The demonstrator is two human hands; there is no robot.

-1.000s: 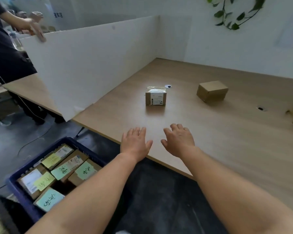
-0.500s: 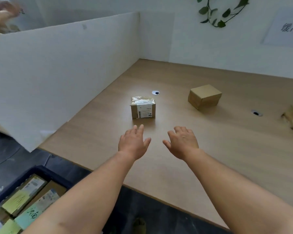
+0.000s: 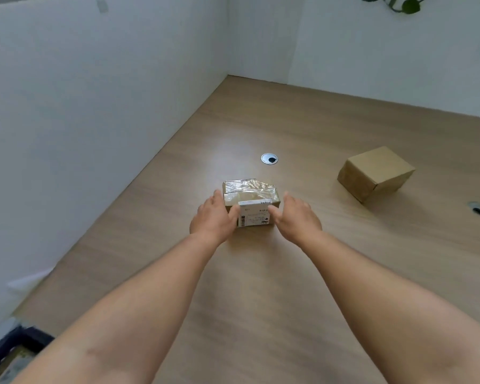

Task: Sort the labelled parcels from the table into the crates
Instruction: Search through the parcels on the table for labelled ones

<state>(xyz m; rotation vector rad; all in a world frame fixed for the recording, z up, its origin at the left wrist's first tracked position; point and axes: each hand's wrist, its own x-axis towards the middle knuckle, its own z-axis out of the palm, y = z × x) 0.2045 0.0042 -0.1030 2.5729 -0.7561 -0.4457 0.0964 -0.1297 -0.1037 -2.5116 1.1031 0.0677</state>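
Parcel (image 3: 250, 201), taped brown box with white label facing the camera, is sitting on the wooden surface (image 3: 261, 286), just nearer than the round metal grommet (image 3: 269, 158). Left hand (image 3: 214, 217) is touching the parcel's left side, thumb lying on the label face; right hand (image 3: 296, 217) is touching its right side, thumb likewise on the label. Fingers (image 3: 216, 195) of both hands are lying straight and together along the parcel's sides; parcel is not lifted. Plain brown box (image 3: 375, 173) is resting well to the parcel's right. Second grommet (image 3: 477, 209) is lying beyond that box. White partition (image 3: 81, 120) is standing left of the parcel. Dark crate corner (image 3: 14, 346) is showing far nearer-left, below the surface edge.
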